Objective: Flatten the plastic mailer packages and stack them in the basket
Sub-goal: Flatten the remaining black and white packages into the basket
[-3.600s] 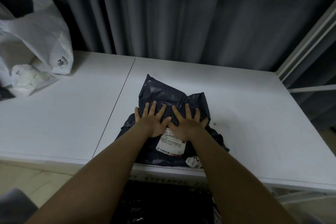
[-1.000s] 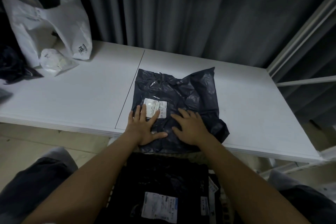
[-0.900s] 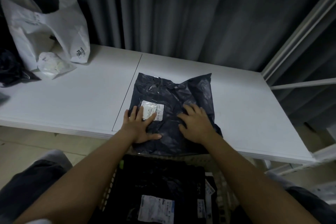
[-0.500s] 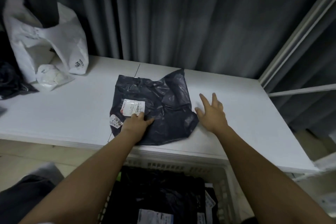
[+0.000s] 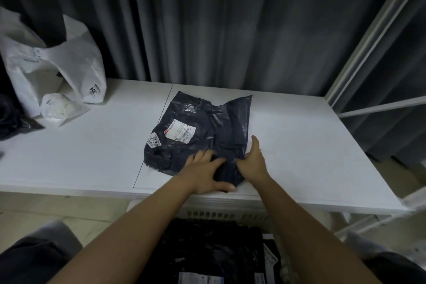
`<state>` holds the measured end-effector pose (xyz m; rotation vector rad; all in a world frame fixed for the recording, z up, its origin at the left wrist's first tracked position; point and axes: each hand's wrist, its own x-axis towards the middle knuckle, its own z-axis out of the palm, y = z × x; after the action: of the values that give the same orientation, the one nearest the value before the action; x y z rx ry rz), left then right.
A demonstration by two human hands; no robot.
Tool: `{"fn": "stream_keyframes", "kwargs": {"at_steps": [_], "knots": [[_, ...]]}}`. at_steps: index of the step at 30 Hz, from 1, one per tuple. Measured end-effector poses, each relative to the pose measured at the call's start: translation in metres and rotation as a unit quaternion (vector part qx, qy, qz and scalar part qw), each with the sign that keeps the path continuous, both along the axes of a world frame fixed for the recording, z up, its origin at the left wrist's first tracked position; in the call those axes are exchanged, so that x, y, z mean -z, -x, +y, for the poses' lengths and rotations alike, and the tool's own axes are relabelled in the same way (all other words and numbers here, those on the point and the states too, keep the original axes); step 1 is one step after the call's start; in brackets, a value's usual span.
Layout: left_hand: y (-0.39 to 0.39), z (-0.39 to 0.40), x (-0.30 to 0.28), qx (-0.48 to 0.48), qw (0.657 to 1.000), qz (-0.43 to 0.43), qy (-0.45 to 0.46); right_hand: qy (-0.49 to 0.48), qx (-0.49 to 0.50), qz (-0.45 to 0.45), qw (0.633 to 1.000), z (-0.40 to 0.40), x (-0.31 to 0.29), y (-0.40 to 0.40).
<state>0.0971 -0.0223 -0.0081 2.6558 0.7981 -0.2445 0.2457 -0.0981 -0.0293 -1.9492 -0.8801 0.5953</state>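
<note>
Head view, both hands' fingers (image 5: 202,157) spread flat on dark mailer (image 5: 202,131); white bags (image 5: 57,71) far left, basket (image 5: 230,215) below table (image 5: 311,145)

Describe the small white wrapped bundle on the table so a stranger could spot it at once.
Start at the white table and go to its far left corner, where a big white plastic bag stands against the grey curtain. The small white bundle lies at that bag's foot, on the tabletop. Unlike the tall bag and the dark mailer mid-table, it is low, lumpy and wrapped in clear film.

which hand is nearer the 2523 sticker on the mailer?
Left. The left hand lies on the mailer below-right of the 2523 sticker; the right hand is at its right edge.
</note>
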Motion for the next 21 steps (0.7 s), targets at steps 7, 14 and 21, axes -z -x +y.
{"fn": "stream_keyframes", "kwargs": {"at_steps": [7, 14, 21], "knots": [[0.0, -0.039, -0.007, 0.024, 0.994, -0.076, -0.077, 0.057, -0.02, -0.024, 0.998, -0.022, -0.008, 0.011], [0.042, -0.035, -0.025, 0.093, 0.987, -0.04, -0.121, 0.147, -0.104, -0.585, 0.791, -0.04, -0.035, 0.001], [0.082, -0.011, -0.037, -0.017, 0.958, 0.001, -0.285, 0.249, -0.148, -0.632, 0.719, -0.042, -0.043, 0.003]]}}
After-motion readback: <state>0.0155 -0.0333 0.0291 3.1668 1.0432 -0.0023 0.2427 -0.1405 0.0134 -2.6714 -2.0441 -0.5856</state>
